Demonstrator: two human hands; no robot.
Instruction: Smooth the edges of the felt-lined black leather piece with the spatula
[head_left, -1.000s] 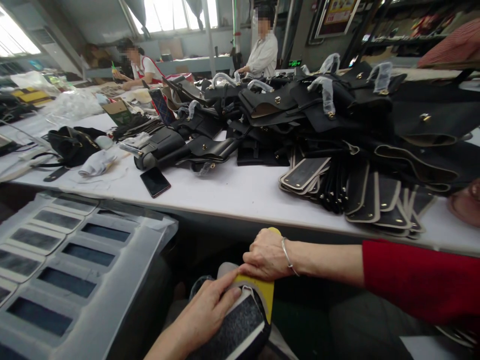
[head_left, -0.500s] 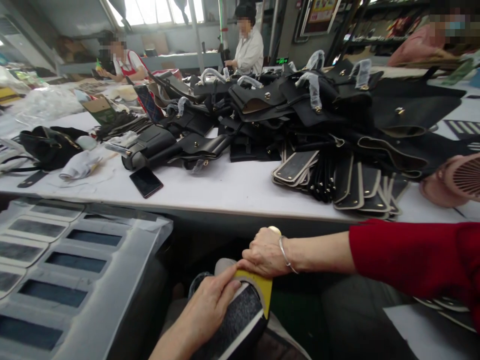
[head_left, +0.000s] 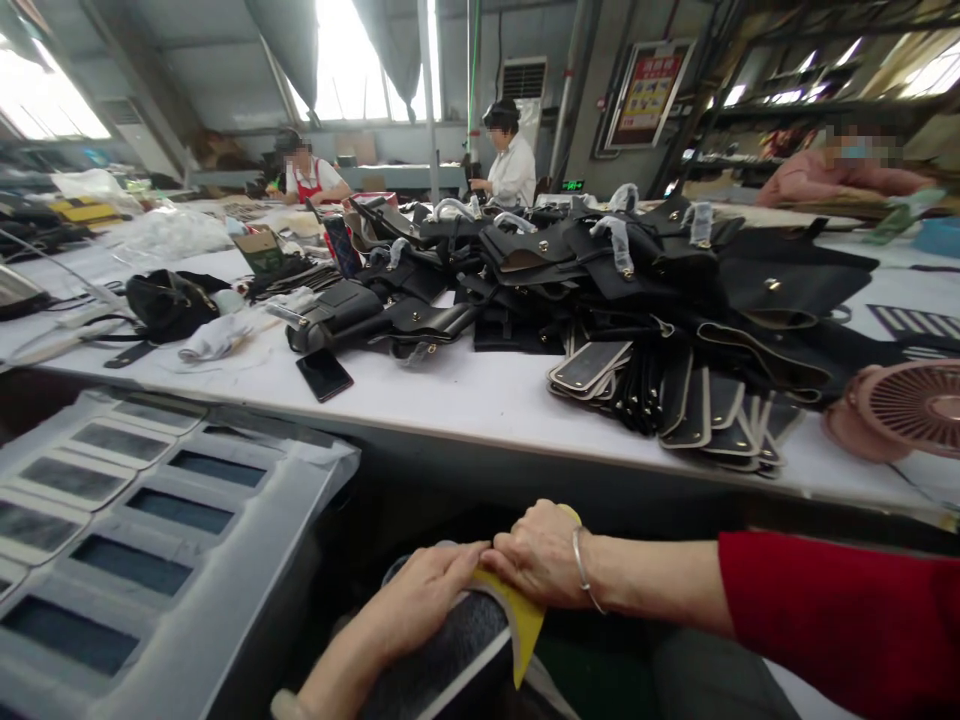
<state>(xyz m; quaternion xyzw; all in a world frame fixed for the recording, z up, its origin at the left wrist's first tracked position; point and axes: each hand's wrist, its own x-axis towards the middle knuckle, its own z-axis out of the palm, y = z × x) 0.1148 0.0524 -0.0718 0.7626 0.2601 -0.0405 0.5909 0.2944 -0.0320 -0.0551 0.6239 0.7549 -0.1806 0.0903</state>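
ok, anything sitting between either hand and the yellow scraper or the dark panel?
Nothing visible. The right hand grips the yellow scraper, and the left hand rests directly on the dark panel beside it. Both are in contact.

— Where do the hands sit?
— Below the near edge of the long white worktop [head_left: 465, 400]. The left hand [head_left: 420, 600] lies on the dark felt-covered panel [head_left: 450, 660]; the right hand [head_left: 540, 555] is just right of it, touching the yellow plastic scraper [head_left: 521, 620] at the panel's far end.
— And on the worktop?
— The black smartphone [head_left: 324, 374] lies near its front edge, left of centre. Behind it and to the right sits the heap of black leather bag parts [head_left: 637, 270]. The pink round fan [head_left: 900, 408] is at the right end. The grey sheet of cut-out panels [head_left: 142, 500] lies before the left end
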